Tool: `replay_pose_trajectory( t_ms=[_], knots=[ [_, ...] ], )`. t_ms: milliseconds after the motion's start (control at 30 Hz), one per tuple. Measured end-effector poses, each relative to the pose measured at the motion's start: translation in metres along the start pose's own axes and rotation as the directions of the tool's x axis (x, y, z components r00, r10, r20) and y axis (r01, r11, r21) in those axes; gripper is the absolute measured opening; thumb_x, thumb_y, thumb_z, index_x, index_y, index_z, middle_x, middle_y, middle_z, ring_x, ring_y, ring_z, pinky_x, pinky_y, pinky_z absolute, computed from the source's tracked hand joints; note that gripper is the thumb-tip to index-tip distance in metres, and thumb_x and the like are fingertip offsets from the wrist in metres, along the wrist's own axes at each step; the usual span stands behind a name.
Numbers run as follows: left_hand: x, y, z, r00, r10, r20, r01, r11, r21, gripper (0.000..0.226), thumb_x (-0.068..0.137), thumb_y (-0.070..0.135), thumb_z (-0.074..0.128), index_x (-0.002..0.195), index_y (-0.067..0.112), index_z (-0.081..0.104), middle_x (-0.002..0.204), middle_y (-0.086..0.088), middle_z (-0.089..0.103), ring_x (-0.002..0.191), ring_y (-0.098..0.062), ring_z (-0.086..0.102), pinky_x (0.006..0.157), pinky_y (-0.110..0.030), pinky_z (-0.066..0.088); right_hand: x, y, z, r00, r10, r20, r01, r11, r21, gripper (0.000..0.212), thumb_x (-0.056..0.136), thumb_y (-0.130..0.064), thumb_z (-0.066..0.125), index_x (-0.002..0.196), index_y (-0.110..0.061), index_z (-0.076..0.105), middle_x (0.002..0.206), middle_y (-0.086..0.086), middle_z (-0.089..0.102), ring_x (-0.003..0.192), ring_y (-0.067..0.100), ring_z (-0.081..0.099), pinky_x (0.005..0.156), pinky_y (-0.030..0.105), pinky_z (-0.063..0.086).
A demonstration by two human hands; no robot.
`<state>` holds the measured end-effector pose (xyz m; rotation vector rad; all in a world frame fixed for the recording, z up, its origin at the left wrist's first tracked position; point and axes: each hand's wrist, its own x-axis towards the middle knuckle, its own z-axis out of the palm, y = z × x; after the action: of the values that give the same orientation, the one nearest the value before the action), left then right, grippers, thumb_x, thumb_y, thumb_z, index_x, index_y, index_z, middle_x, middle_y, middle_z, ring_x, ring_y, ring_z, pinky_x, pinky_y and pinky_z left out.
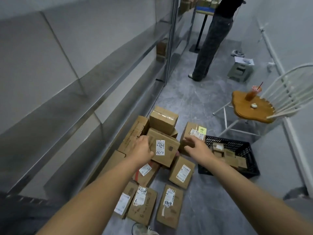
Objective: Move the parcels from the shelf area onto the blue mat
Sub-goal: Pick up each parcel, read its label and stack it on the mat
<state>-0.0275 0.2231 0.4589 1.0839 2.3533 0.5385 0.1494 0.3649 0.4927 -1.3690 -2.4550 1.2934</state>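
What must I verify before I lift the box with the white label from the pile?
1. Left hand on the labelled box: ok, fingers curl round its left edge.
2. Right hand on the box: not ok, open, just short of the right side.
3. Whether the upper box leans on it: cannot tell.
4. Aisle free: not ok, a standing person is ahead.
5. Destination located: cannot tell; only a blue strip shows far off.
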Motion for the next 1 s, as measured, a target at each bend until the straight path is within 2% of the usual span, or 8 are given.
replay_pose_trajectory(
  t_ms=[167,300,433,533,600,733,867,1000],
  knots=[
    [0.093,-0.023,0.024,0.994,-0.099,0.040,0.102,0.993,-0.066,0.050,0.085,0.027,0.066,0.131,0.023,0.047,0.133,0.001,0.049,0.122,-0.018,0.047,0.099,-0.037,0.044,0.090,0.033,0.008,0.992,0.124,0.035,-0.127,0.988,0.086,0.048,0.092,-0.015,0.059,0.138,-0.012,0.046,0.135,0.004,0.055,0.115,0.013,0.050,0.094,0.029,0.044],
    [0.156,-0.035,0.062,0.978,-0.199,0.057,0.204,0.972,-0.116,0.057,0.085,0.021,0.065,0.137,0.013,0.044,0.137,-0.005,0.046,0.123,-0.025,0.048,0.103,-0.043,0.044,0.160,0.071,0.026,0.975,0.212,0.061,-0.218,0.969,0.114,0.048,0.093,-0.024,0.061,0.137,-0.012,0.048,0.135,0.004,0.055,0.124,0.020,0.050,0.103,0.038,0.042],
    [0.215,-0.064,0.120,0.964,-0.239,0.115,0.258,0.945,-0.201,0.059,0.084,0.021,0.067,0.138,0.012,0.044,0.135,-0.006,0.046,0.117,-0.025,0.053,0.100,-0.044,0.047,0.239,0.129,0.061,0.942,0.306,0.139,-0.324,0.936,0.137,0.049,0.094,-0.019,0.058,0.140,-0.013,0.043,0.137,0.006,0.053,0.125,0.021,0.049,0.104,0.040,0.042],
    [0.255,-0.103,0.174,0.935,-0.340,0.100,0.354,0.904,-0.239,0.055,0.084,0.023,0.071,0.134,0.015,0.050,0.133,-0.005,0.049,0.119,-0.023,0.051,0.106,-0.033,0.041,0.304,0.187,0.098,0.897,0.384,0.218,-0.418,0.898,0.137,0.053,0.093,-0.018,0.058,0.142,-0.015,0.039,0.131,0.004,0.054,0.117,0.020,0.052,0.098,0.039,0.045],
    [0.273,-0.131,0.213,0.909,-0.408,0.092,0.418,0.883,-0.213,0.056,0.086,0.020,0.070,0.136,0.011,0.047,0.135,-0.009,0.048,0.124,-0.024,0.046,0.098,-0.023,0.032,0.341,0.229,0.125,0.850,0.439,0.290,-0.489,0.863,0.126,0.054,0.092,-0.020,0.059,0.142,-0.016,0.038,0.114,-0.002,0.055,0.105,0.016,0.054,0.094,0.039,0.048],
    [0.326,-0.173,0.274,0.880,-0.466,0.091,0.474,0.854,-0.214,0.065,0.088,0.017,0.069,0.144,0.003,0.038,0.147,-0.015,0.040,0.136,-0.026,0.036,0.097,-0.019,0.028,0.405,0.302,0.169,0.775,0.520,0.359,-0.596,0.791,0.139,0.059,0.089,-0.029,0.064,0.141,-0.017,0.038,0.106,-0.006,0.050,0.101,0.017,0.052,0.090,0.039,0.048],
    [0.390,-0.190,0.320,0.821,-0.566,0.070,0.555,0.764,-0.328,0.069,0.089,0.013,0.066,0.148,0.006,0.032,0.152,-0.013,0.035,0.140,-0.027,0.034,0.114,-0.034,0.027,0.445,0.358,0.205,0.728,0.531,0.434,-0.627,0.771,0.111,0.058,0.083,-0.021,0.072,0.134,-0.018,0.044,0.106,-0.007,0.055,0.091,0.010,0.051,0.072,0.028,0.046],
    [0.413,-0.192,0.358,0.720,-0.694,-0.009,0.611,0.640,-0.465,0.077,0.085,0.009,0.066,0.151,0.011,0.027,0.154,-0.010,0.031,0.139,-0.029,0.035,0.117,-0.044,0.029,0.458,0.387,0.235,0.718,0.498,0.487,-0.608,0.789,0.090,0.053,0.078,-0.018,0.077,0.125,-0.018,0.055,0.120,-0.001,0.062,0.108,0.019,0.057,0.094,0.039,0.048]
  ],
)
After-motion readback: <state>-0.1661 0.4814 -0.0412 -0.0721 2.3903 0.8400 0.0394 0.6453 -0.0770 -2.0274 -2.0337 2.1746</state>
